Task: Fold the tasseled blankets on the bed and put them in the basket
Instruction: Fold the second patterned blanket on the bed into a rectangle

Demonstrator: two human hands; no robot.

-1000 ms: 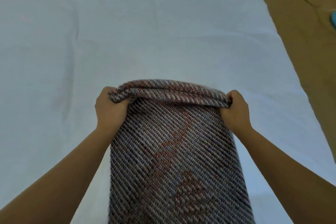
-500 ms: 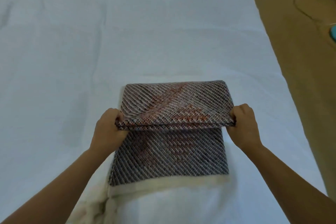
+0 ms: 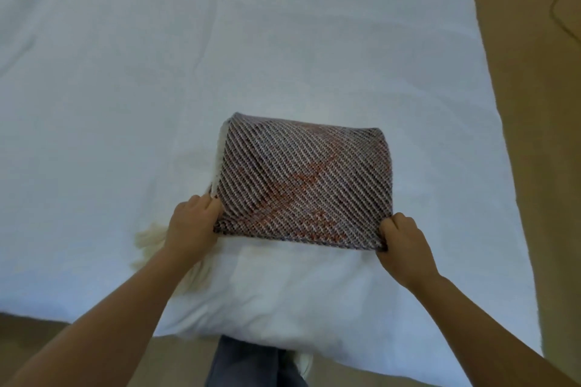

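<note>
Hands were on the near edge of the folded woven blanket, the one with dark and pale slanted stripes and orange-red patches, as I watched from far away. The blanket lay flat on the big white bed, close to the bed's near edge, folded into a thick rectangle. The left hand had its fingers curled round the near left corner and gripped it. The right hand pinched the near right corner, with its fingers bent tight over the fold. Both arms reached in from the bottom of my view. Fluffy cream tassels stuck out along the blanket's left side and spread on the bed by the left wrist. I saw tan floor to the right of the bed. Grey trouser legs showed below the bed's edge.
</note>
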